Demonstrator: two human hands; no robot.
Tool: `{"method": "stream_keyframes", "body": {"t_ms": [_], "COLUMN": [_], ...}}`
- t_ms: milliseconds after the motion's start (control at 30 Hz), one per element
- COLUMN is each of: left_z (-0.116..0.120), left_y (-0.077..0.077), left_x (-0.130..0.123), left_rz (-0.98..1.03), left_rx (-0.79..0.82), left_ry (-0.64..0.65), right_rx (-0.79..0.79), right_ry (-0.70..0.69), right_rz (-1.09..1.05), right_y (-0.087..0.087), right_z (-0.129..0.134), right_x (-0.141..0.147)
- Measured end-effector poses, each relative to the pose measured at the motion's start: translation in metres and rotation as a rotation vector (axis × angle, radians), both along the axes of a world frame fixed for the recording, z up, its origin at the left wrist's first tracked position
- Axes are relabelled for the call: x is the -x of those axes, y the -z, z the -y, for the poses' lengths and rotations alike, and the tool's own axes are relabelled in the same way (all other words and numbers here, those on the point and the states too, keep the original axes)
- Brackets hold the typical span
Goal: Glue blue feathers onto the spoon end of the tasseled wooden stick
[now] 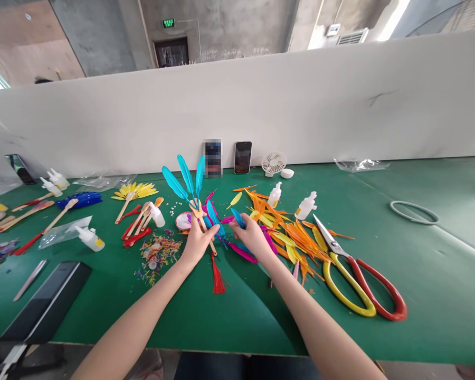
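Note:
My left hand (198,240) is closed around the wooden handle of a feather fan (198,213), held upright over the table. Turquoise feathers (185,173) spread from its head, and a red tassel (218,278) hangs at the bottom. To the right, the fingers of my right hand (253,235) pinch a small blue feather (237,217). Between the hands lie more blue feathers (214,215), with magenta feathers (243,252) beneath. A small round dish (182,221) with whitish contents sits behind my left hand, partly hidden by the fan.
Orange and yellow feathers (303,240) lie right of my hands, beside large scissors (342,258) and glue bottles (306,205). On the left are coloured scraps (158,254), a yellow feather fan (136,191), wooden handles (141,220) and a black box (47,301). Phones (243,158) and a small fan (274,163) stand behind.

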State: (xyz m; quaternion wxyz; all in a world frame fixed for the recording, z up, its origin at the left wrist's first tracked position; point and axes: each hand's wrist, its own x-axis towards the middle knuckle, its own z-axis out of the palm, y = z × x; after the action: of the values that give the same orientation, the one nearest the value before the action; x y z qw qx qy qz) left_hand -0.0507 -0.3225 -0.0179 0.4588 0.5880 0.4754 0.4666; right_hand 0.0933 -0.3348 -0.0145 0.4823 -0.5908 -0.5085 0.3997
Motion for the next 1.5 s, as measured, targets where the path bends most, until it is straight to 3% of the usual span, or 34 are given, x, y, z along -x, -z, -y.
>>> {"method": "stream_keyframes", "body": {"t_ms": [200,300,433,600,967,1200,1500], "left_z": [0.000,0.000,-0.001,-0.002,-0.003,-0.006,0.000], "left_y": [0.001,0.001,0.000,0.002,0.002,0.001,0.000], "left_x": [0.000,0.000,0.000,-0.001,-0.003,0.001,-0.003], "left_rz": [0.010,0.001,0.001,0.063,0.141,0.157,0.054], "left_rx": [-0.011,-0.015,-0.029,-0.024,0.015,-0.006,0.052], "left_ry": [-0.012,-0.004,-0.002,0.008,-0.008,-0.070,0.083], "right_rx": [0.069,0.077,0.096,0.142,0.061,-0.051,-0.017], "right_ry": [-0.310,-0.368,-0.322,-0.309,0.032,0.200,0.120], "right_rz": [-0.076,-0.033,-0.112,-0.382,-0.771,-0.824,-0.732], "right_y": [-0.003,-0.001,0.002,0.001,0.004,0.005,0.004], "right_z": [0.005,0.007,0.007,0.008,0.003,-0.002,-0.001], "right_x": [0.003,0.005,0.009,0.010,0.011,0.002,0.003]}}
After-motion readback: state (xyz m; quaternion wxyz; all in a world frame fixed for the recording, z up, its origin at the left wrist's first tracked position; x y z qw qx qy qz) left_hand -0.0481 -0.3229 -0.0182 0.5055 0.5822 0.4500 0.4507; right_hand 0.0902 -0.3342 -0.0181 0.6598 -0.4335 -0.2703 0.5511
